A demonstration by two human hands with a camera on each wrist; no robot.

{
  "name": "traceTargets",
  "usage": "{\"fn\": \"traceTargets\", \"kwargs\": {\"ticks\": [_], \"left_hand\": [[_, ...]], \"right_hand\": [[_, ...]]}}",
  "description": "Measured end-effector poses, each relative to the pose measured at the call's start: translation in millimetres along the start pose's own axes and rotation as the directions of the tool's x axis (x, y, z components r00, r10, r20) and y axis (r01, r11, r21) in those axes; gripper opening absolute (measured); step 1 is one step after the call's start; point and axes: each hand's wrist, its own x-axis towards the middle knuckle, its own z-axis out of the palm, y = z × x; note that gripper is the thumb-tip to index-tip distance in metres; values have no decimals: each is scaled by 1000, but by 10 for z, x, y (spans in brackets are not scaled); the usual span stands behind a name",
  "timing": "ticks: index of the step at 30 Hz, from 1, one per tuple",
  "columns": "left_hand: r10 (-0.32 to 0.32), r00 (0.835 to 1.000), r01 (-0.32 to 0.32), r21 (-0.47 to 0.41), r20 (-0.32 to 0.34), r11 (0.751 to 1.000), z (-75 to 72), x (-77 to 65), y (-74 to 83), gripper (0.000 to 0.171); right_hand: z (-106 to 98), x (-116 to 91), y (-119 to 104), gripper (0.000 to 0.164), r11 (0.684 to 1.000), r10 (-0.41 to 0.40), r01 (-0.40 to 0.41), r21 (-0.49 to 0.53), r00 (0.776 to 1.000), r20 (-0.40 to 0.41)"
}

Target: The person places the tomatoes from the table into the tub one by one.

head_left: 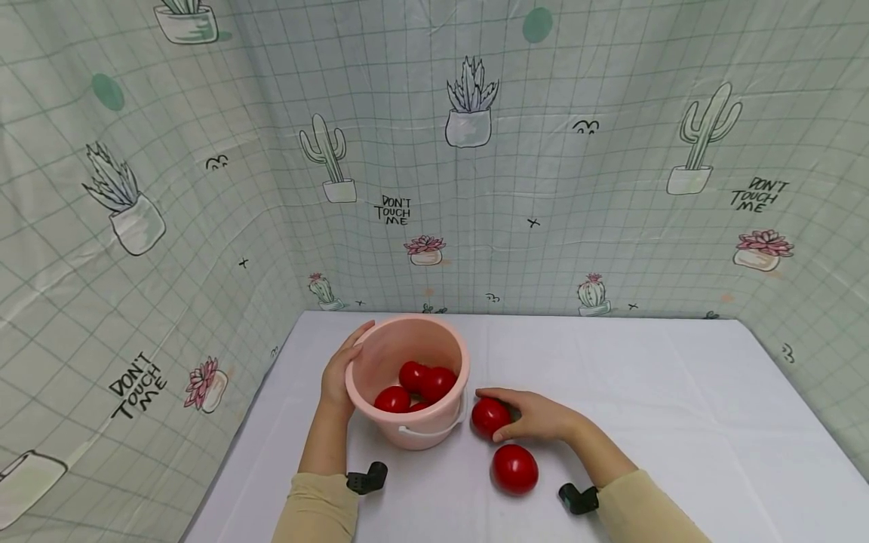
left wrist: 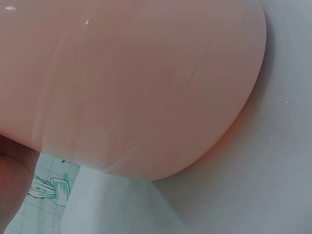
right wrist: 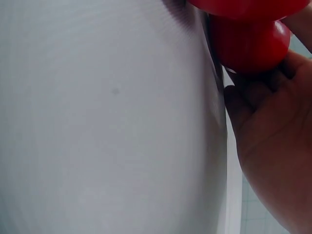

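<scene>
Shining, a round ball point(head_left: 488, 419) is held by the right hand point(head_left: 541, 418), fingers bent; a smooth pail point(head_left: 416, 341) is gripped by the left hand point(head_left: 337, 378), fingers curved wide.

Bucket point(head_left: 421, 339) on table point(head_left: 645, 392), balls point(head_left: 437, 384) inside, two balls point(head_left: 514, 469) to its right

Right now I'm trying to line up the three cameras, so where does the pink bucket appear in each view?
Head: the pink bucket is low, just left of centre, with the left hand against its side.
Left wrist: its wall fills most of the upper left.
Right wrist: not in it.
Shared landmark: the white tabletop, visible in all three.
</scene>
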Motion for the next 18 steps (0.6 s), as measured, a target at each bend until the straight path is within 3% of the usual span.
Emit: {"fn": "traceTargets", "kwargs": {"ticks": [18], "left_hand": [[18, 1000, -18, 48, -10, 999, -8, 9, -29, 50]], "right_hand": [[-15, 13, 23, 69, 1000, -5, 4, -21, 999, -34]]}}
